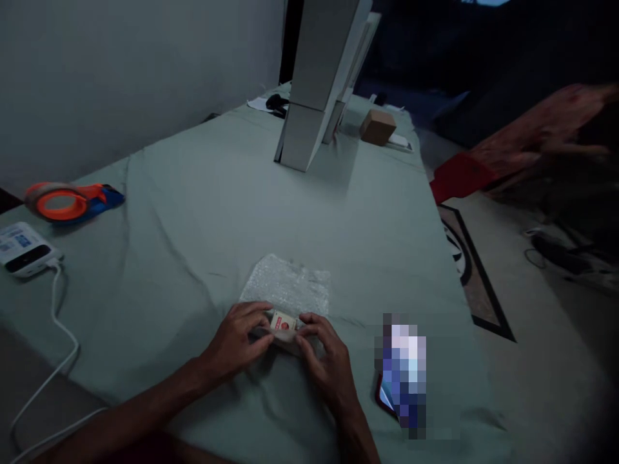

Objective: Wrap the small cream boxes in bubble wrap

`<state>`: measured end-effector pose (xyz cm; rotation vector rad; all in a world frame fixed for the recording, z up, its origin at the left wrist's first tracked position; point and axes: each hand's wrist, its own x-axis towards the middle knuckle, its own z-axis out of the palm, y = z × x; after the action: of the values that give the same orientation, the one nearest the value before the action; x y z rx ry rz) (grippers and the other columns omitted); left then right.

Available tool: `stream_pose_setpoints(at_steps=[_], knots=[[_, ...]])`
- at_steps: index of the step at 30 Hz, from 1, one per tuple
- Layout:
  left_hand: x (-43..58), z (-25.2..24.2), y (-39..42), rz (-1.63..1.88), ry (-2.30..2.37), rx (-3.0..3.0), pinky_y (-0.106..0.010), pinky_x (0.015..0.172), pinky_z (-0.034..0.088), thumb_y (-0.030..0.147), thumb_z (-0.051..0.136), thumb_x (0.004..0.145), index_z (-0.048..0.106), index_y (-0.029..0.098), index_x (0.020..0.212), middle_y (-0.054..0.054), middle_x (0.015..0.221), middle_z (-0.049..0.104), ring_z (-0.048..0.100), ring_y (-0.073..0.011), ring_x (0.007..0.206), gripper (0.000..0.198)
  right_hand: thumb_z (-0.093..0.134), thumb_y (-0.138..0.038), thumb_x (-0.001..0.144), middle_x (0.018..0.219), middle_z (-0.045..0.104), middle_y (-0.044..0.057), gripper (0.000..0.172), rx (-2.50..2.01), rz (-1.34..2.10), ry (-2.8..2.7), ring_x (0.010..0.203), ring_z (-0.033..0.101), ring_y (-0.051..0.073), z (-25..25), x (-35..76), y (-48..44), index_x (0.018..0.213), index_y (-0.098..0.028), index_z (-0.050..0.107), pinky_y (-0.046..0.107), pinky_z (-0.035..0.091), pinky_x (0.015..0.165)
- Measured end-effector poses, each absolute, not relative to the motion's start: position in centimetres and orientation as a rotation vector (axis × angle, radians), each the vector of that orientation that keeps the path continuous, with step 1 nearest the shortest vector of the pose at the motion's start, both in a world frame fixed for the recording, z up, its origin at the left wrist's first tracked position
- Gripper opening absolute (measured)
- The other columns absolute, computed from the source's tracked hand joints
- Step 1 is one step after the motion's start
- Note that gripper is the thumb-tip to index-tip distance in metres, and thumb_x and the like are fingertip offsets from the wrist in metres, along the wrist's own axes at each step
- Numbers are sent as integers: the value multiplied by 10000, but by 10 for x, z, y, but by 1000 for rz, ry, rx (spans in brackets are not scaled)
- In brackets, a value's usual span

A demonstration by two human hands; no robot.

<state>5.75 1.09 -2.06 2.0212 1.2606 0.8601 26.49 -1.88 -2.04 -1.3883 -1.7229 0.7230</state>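
Note:
A sheet of bubble wrap [290, 281] lies on the table with its near edge folded up. On it sits a small pale box [283, 321] with red print. My left hand [244, 335] grips the near fold of the wrap at the box's left end, thumb below and fingers above. At the right end my right hand [323, 345] pinches the same fold between thumb and fingers. The box shows between the two hands; its lower part is hidden by the wrap.
An orange and blue tape dispenser [62, 203] and a white device [29, 250] with a cable are at left. A phone [387, 393], partly pixelated, lies right. Tall white panels [309, 84] and a brown box [378, 127] stand farther back. A red chair [461, 175] is beyond the table.

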Motion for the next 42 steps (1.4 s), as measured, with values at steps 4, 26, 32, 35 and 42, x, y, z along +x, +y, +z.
stream_pose_setpoints(at_steps=[4,26,32,35,42], knots=[[66,-19,19,881,1219,1896,-377,955,481,165,617,768,620,200,782,-68,1143,699,637,-217,1073,38,545,-268,878,1053,686,72,123,-1426,826,-1606,995,641,209,-15,260,-12,782,-221,605,308,501,860],[48,-6,8,681,1174,1675,-238,712,460,237,607,774,653,175,829,-11,833,686,619,-152,768,95,531,-161,900,914,675,71,153,-1425,95,-1951,849,620,212,20,234,-58,982,-244,629,349,491,729],[48,-5,11,627,1196,1675,-250,713,455,207,569,752,618,179,818,-7,807,674,612,-160,773,87,502,-99,879,1151,646,109,311,-1438,149,-2296,1016,549,250,12,209,-67,1179,-140,574,391,431,836],[39,-1,12,645,1252,1695,-275,788,464,249,590,757,619,181,922,-25,912,682,620,-180,862,181,527,-106,878,1172,631,96,334,-1479,162,-2319,1021,527,249,4,210,-63,1207,-152,561,392,396,849],[19,-8,17,545,1487,1816,-293,715,476,221,508,803,603,185,1035,-17,838,661,602,-174,735,253,615,-175,848,1078,610,80,388,-1566,123,-2396,927,500,247,9,206,-53,1229,-210,553,376,356,770]])
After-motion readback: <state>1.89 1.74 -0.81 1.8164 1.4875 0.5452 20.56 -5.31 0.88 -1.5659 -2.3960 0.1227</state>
